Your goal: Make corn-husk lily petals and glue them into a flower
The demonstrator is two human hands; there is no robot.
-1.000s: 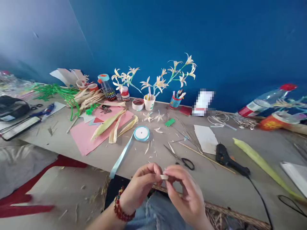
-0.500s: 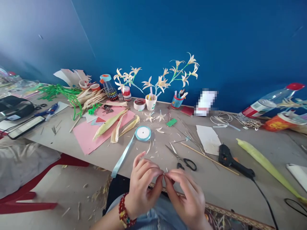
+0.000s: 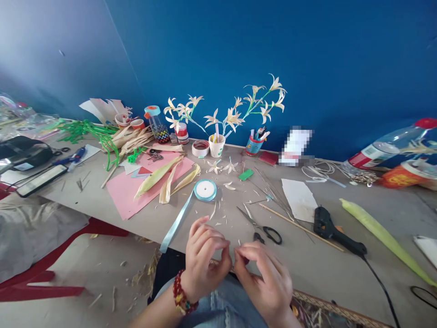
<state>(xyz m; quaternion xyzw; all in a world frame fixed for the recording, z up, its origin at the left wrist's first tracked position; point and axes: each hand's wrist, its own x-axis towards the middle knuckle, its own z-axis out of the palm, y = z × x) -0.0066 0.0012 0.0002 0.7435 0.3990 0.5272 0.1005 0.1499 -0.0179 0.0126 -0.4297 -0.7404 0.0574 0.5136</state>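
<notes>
My left hand (image 3: pixel 207 253), with a red beaded bracelet (image 3: pixel 182 294) at the wrist, is closed in a pinch of thumb and forefinger. What it pinches, if anything, is too small to see. My right hand (image 3: pixel 265 275) pinches just beside it, and a tiny pale tip shows above its fingers. The thing itself I cannot make out. A small gap parts the two sets of fingertips. Black-handled scissors (image 3: pixel 272 234) lie beyond the right hand. Past the left hand is a spool of light blue ribbon (image 3: pixel 205 190), its loose end trailing toward the table's front edge.
White husk-like flowers (image 3: pixel 234 117) stand in a paper cup (image 3: pixel 217 146) by the blue wall. At right lie a black glue gun (image 3: pixel 336 232) and a green corn husk (image 3: pixel 382 237). Pink paper (image 3: pixel 119 198) bears dried husks at left. A wooden stick (image 3: pixel 302 227) lies past the scissors.
My fingertips, which met half a second ago, have come slightly apart. Both hands remain pinched, and the whole view has shifted a little.
</notes>
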